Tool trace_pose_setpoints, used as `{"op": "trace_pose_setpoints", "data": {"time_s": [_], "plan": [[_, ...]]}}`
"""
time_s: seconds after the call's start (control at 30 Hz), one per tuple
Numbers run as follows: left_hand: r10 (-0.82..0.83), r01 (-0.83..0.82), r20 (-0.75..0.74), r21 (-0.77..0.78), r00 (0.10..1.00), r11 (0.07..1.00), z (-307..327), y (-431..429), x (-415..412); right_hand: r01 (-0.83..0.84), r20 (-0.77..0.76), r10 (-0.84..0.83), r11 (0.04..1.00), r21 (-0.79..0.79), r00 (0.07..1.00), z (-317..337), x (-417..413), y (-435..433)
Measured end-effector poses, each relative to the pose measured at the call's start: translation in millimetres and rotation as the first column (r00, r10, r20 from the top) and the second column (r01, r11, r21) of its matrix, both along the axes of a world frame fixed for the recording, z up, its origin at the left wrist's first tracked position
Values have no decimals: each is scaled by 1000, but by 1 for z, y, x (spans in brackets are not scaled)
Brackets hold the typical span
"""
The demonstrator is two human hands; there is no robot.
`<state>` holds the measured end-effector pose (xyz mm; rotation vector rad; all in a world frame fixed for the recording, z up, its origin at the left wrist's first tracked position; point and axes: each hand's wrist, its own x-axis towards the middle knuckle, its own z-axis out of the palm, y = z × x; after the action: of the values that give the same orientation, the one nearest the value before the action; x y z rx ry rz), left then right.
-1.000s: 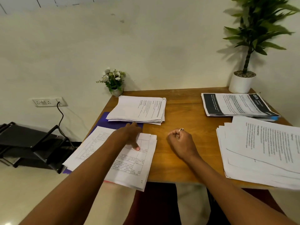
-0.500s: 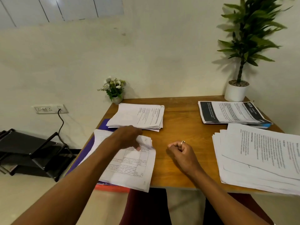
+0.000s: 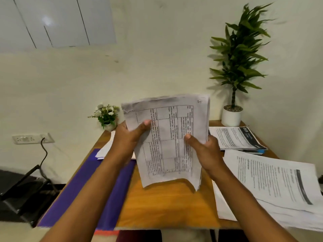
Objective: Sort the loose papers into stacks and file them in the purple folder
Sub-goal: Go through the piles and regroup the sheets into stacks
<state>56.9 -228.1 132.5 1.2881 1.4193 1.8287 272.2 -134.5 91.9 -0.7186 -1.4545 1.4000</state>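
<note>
You have four paper stacks — held stack [image 3: 167, 140], far-left stack [image 3: 104, 151], dark-headed stack [image 3: 236, 138], near-right stack [image 3: 272, 186] — one purple folder [image 3: 83, 189], two plants, flowering plant [image 3: 106, 116] and tall plant [image 3: 235, 67], and one table [image 3: 166, 206].

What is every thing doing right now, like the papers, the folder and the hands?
Held papers: lifted off the table, upright, bottom edge curling.
Left hand: grips their left edge.
Right hand: grips their right edge.
Purple folder: lying flat on the table.
Right pile: lying on the table, fanned unevenly.
Dark-headed stack: lying flat.
Tall plant: standing upright.
</note>
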Motion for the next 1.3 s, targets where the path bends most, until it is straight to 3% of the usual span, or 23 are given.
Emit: {"op": "trace_pose_setpoints", "data": {"time_s": [0.07,0.23,0.47,0.87,1.1,1.3], "plan": [[-95,90,125,44,988,995,-11,-2,3,35,-18,-35,999,34,999,-3,5,6],[-35,51,79,-209,996,977,-82,-18,31,9,175,-3,999,-35,985,-54,7,-2],[103,-79,124,-186,987,979,-95,-15,30,-9,211,21,998,-59,977,-63,4,4],[151,-122,92,-269,984,955,-127,-14,33,4,294,54,981,-192,954,-105,4,-8],[152,-115,134,-250,979,961,-123,-14,36,2,325,47,989,-147,945,-96,4,-1],[164,-123,101,-325,981,938,-139,-13,35,-10,347,67,987,-163,936,-110,6,-4]]}}
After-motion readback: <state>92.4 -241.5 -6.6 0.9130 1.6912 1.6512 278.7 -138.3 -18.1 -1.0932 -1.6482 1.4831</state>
